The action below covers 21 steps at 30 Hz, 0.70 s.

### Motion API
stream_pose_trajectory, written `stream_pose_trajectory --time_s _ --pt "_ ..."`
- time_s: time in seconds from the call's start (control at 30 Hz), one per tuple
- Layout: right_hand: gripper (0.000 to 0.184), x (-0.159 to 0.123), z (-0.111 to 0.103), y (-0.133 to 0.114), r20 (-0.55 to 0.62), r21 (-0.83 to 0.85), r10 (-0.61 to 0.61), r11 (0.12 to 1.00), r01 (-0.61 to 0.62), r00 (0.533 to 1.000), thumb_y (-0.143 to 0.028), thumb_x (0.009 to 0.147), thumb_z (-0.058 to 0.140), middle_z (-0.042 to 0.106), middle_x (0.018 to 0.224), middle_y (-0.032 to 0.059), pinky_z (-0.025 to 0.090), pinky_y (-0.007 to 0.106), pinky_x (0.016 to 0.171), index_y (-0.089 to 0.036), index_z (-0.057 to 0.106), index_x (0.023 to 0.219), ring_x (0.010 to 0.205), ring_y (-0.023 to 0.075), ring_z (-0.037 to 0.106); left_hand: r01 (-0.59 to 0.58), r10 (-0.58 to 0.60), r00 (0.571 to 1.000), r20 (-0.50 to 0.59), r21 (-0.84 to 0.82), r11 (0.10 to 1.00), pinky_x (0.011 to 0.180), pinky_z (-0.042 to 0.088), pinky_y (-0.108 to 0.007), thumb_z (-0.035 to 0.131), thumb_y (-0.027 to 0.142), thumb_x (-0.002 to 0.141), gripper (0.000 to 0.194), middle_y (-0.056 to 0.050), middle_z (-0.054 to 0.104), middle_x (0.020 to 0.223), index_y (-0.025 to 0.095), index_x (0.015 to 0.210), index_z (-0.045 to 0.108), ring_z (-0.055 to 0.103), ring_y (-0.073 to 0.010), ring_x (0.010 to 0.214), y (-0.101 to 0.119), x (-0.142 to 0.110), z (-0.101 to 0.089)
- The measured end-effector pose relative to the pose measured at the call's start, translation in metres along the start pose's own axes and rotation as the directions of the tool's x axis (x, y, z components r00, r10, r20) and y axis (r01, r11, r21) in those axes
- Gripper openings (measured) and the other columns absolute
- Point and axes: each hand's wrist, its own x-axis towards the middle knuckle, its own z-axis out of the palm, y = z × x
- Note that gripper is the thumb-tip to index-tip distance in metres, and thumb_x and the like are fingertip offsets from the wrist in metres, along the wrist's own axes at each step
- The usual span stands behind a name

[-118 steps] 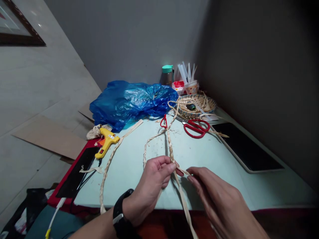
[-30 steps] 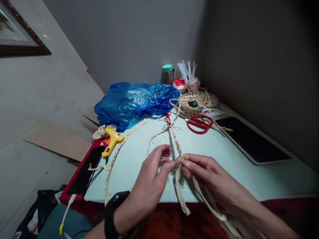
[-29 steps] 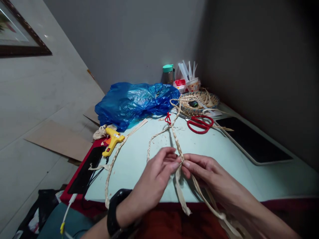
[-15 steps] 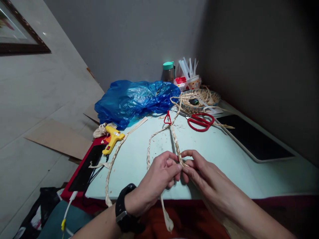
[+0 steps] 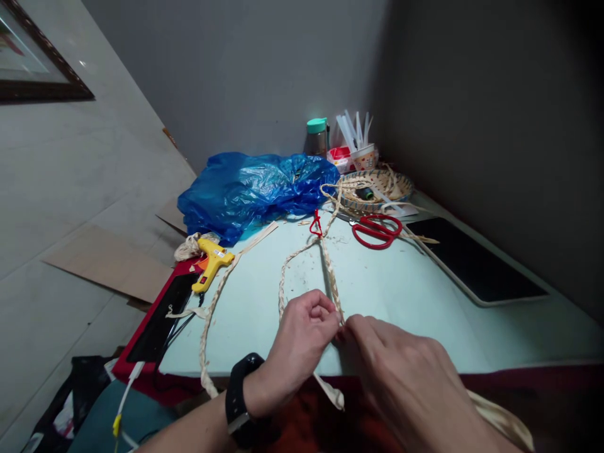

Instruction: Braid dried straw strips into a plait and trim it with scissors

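A pale braided straw cord (image 5: 331,277) runs from a red clip (image 5: 316,224) on the table toward me. My left hand (image 5: 306,330), with a black watch at the wrist, pinches the cord near its lower end. My right hand (image 5: 401,365) is closed beside it at the same end, its back turned up, so most of its fingers are hidden. A loose strand (image 5: 330,391) hangs below my left hand, and another pale strand (image 5: 500,415) shows under my right forearm. A second thin braid (image 5: 283,283) loops left from the clip.
Red-handled scissors (image 5: 376,231) and a black tablet (image 5: 481,258) lie to the right. On the left are a yellow glue gun (image 5: 212,263) and another braid (image 5: 207,333). Behind stand a blue plastic bag (image 5: 255,189), a woven basket (image 5: 401,192), a cup of glue sticks (image 5: 364,157) and a bottle (image 5: 316,138).
My right hand has rolled over, palm down, and moved slightly lower. A strand now shows under the right forearm. The strand below my left hand has swung right.
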Motion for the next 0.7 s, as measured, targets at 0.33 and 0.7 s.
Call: stream_pose_trajectory --time_s 0.33,0.7 --pt "0.034 -0.014 0.014 -0.018 -0.026 -0.194 -0.104 0.976 0.096 0.994 0.003 0.077 0.042 0.061 0.071 0.0063 0.038 0.03 0.05 -0.006 0.059 0.105 0.057 0.0184 0.058 0.043 -0.036 0.999 0.031 -0.247 0.968 0.047 0.021 -0.019 0.067 0.03 0.079 0.02 0.008 0.044 0.053 0.015 0.075 0.056 0.031 -0.0041 0.047 -0.003 -0.009 -0.003" --pt "0.023 0.01 -0.025 0.016 0.204 0.534 0.176 0.804 -0.26 0.963 -0.035 0.099 0.042 0.068 0.096 0.0038 0.051 0.025 0.07 -0.025 0.058 0.112 0.086 0.0172 0.065 0.026 -0.004 0.998 0.07 -0.32 0.947 0.045 0.017 -0.02 0.07 0.025 0.077 0.019 0.001 0.059 0.067 0.013 0.086 0.059 0.03 -0.0029 0.048 -0.005 -0.008 -0.012"
